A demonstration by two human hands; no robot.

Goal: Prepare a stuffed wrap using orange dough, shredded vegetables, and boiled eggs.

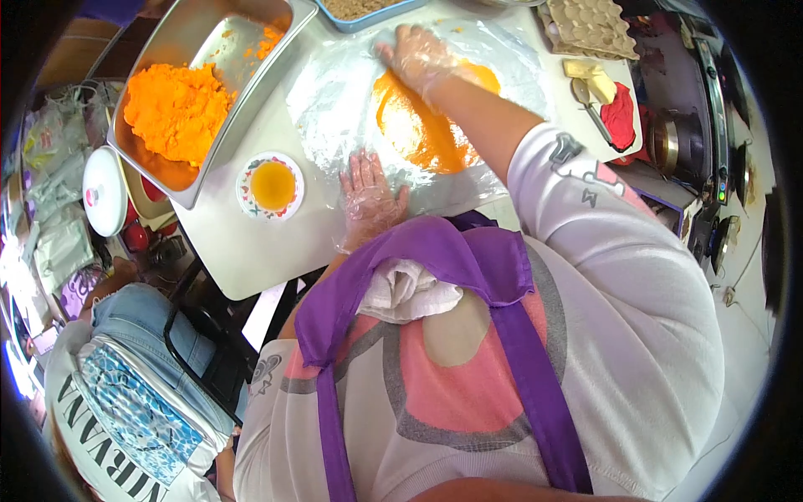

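A flattened sheet of orange dough (433, 141) lies under clear plastic film (332, 88) on a white table. My right hand (421, 59), in a clear plastic glove, is laid over the far part of the film, at the dough's upper edge. Nearer to my body, my left hand (371, 201), gloved too, rests flat with fingers spread on the film's near left edge. Neither hand grips anything that I can see. Left of my left hand stands a patterned bowl (271, 186) of yellow liquid. A deep steel pan (219, 147) at the upper left holds a mound of orange dough (179, 113).
A blue-rimmed tray (370, 20) of brown crumbly filling and egg cartons (586, 28) stand at the far side. Butter-like blocks (593, 78), a spoon (582, 94) and a red cloth-like item (618, 116) lie at the right. A person (138, 376) sits at the lower left. A stove is at right.
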